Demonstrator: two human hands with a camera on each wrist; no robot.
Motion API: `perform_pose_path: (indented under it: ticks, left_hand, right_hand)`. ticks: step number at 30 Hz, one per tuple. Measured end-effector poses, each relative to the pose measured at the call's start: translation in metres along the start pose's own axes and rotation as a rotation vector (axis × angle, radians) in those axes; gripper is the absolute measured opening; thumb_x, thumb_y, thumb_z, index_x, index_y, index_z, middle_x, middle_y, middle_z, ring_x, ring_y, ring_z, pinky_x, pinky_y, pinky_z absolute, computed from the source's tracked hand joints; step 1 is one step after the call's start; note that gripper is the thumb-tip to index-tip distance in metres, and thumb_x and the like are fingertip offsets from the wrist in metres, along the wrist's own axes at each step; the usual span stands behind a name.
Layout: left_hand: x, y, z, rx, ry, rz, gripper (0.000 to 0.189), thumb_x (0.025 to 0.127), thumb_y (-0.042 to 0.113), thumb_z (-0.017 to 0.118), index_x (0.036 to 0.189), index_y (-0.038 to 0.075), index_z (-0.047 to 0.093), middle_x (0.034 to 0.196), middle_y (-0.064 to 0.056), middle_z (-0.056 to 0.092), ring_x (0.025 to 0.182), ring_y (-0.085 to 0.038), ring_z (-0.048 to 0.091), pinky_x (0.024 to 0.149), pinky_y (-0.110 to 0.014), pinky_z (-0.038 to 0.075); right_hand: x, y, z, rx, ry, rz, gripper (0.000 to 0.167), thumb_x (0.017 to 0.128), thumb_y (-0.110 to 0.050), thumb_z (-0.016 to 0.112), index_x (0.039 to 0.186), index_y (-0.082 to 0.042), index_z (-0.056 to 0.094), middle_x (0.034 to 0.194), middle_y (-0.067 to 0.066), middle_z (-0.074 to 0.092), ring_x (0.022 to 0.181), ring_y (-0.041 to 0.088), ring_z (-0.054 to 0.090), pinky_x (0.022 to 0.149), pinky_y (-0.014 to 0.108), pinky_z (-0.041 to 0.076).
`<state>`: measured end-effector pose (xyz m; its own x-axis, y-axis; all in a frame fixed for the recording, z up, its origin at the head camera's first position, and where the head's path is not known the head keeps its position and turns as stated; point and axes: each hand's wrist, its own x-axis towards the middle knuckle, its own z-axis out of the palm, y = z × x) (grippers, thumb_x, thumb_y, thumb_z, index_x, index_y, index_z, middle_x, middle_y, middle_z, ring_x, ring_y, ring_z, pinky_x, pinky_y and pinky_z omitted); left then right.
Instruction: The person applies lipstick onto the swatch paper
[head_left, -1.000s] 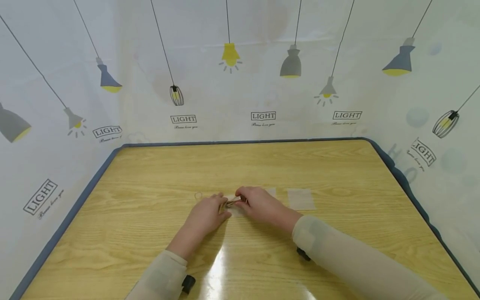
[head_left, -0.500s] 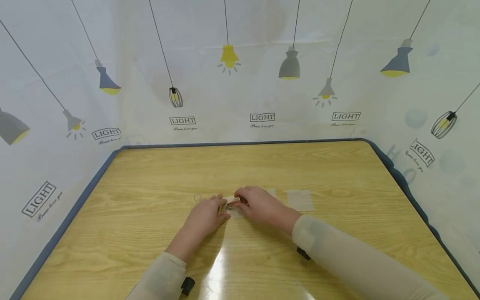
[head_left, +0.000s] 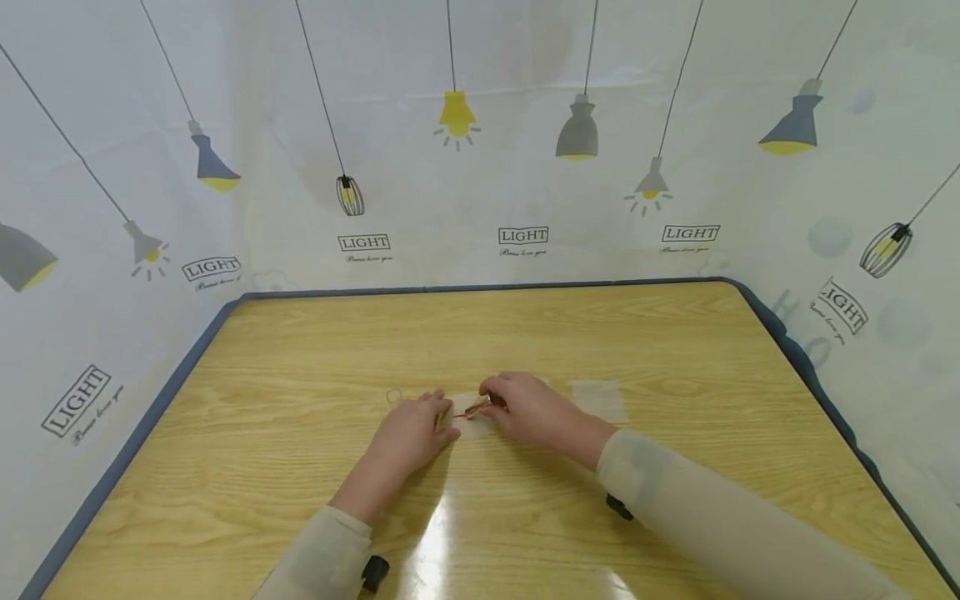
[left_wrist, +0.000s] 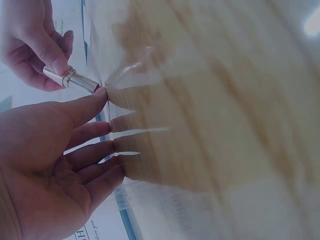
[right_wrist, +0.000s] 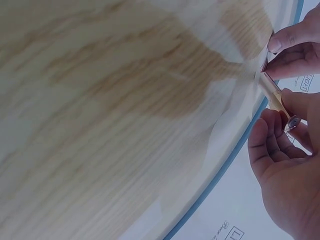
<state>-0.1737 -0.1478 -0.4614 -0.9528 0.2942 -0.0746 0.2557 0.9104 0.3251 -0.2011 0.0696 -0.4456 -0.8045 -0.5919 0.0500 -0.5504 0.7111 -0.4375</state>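
My right hand [head_left: 538, 414] pinches a lipstick [left_wrist: 75, 80] with a shiny metallic tube and a red tip. The tip points left and down at a pale square sheet [head_left: 471, 428] on the table, where a short red streak [head_left: 460, 415] shows. My left hand [head_left: 408, 433] lies at the sheet's left side. In the left wrist view its fingertips [left_wrist: 107, 150] rest on the surface, fingers extended and a little apart, with the thumb beside the lipstick tip. The right wrist view shows the round base of the lipstick sticking out of my right fingers.
Another pale square sheet [head_left: 600, 402] lies to the right on the wooden table [head_left: 300, 350]. A thin ring-shaped outline [head_left: 394, 395] shows left of the hands. A dark blue edge borders the table, with lamp-printed sheeting [head_left: 450, 192] behind and at both sides.
My right hand has moved slightly to the right with the lipstick, away from the left fingers. The red streak now shows on the sheet. My left hand stays in place.
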Motion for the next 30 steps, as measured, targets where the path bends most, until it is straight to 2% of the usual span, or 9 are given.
perform_pose_path:
  ticks: [15,26,30]
  left_hand:
    - [0.000,0.001,0.001,0.011,-0.003,-0.002,0.052,0.100,0.031,0.077,0.142,0.003,0.067,0.156,-0.021,0.057,0.144,-0.042,0.056,0.115,-0.057,0.050]
    - [0.000,0.001,0.001,-0.005,-0.010,-0.013,0.051,0.100,0.029,0.076,0.142,0.003,0.066,0.158,-0.021,0.056,0.146,-0.041,0.054,0.117,-0.057,0.049]
    - [0.000,0.002,0.000,-0.009,-0.016,-0.022,0.051,0.100,0.029,0.076,0.142,0.002,0.066,0.158,-0.021,0.055,0.147,-0.041,0.054,0.118,-0.057,0.048]
  right_hand:
    - [-0.016,0.012,-0.013,0.018,-0.011,0.059,0.027,0.105,-0.020,0.070,0.127,-0.005,0.071,0.099,0.001,0.069,0.083,0.010,0.058,0.075,0.030,0.053]
    - [-0.018,0.015,-0.015,0.030,-0.016,0.074,0.028,0.105,-0.021,0.070,0.128,-0.004,0.071,0.097,0.000,0.069,0.083,0.010,0.057,0.076,0.031,0.053]
    - [-0.017,0.017,-0.015,0.066,-0.023,0.101,0.028,0.105,-0.021,0.070,0.128,-0.004,0.071,0.098,0.000,0.071,0.082,0.009,0.058,0.074,0.029,0.053]
